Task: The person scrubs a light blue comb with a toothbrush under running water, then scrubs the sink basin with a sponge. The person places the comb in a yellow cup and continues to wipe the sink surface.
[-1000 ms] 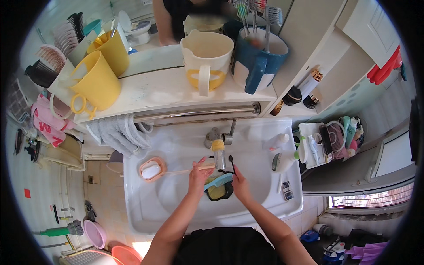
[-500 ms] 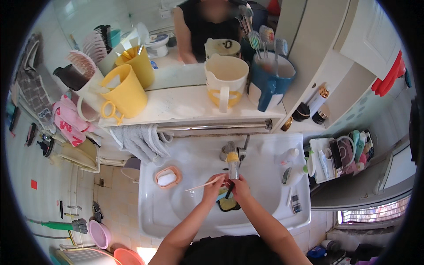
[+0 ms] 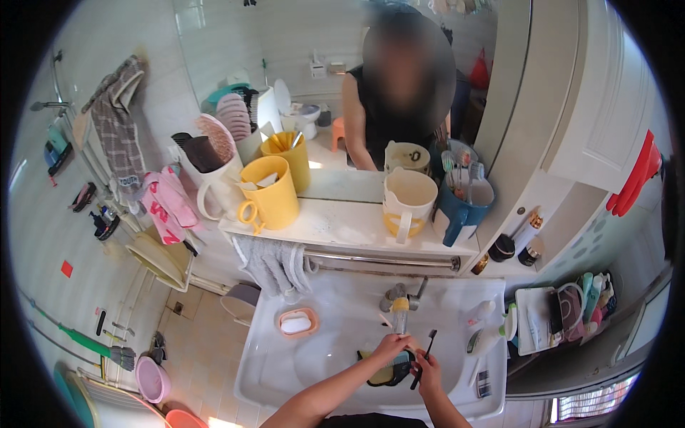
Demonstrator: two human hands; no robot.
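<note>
Over the washbasin (image 3: pixel 342 364), both my hands are close together below the tap (image 3: pixel 401 303). My left hand (image 3: pixel 391 348) is closed, and a slim pale stick (image 3: pixel 385 320) sticks out past its fingers toward the tap. My right hand (image 3: pixel 429 376) grips a slim black toothbrush (image 3: pixel 429 345), tilted with its head end up and away from me. Beneath my hands in the basin lies a dark-rimmed, yellowish object (image 3: pixel 385 375) with comb-like teeth, partly hidden by my left forearm. The fingertips of my left hand are near the right hand's fingers.
A soap dish (image 3: pixel 297 324) with white soap sits on the basin's left rim. Bottles (image 3: pixel 487 341) line its right side. Above, a shelf (image 3: pixel 342 221) holds yellow mugs (image 3: pixel 269 192), a cream mug (image 3: pixel 409 203) and a blue mug (image 3: pixel 463 207) with toothbrushes. A grey towel (image 3: pixel 275 264) hangs below.
The view has tilted up, showing more of the mirror. The black toothbrush has swung from pointing down to head-up in my right hand. The pale stick now points toward the tap instead of leftward.
</note>
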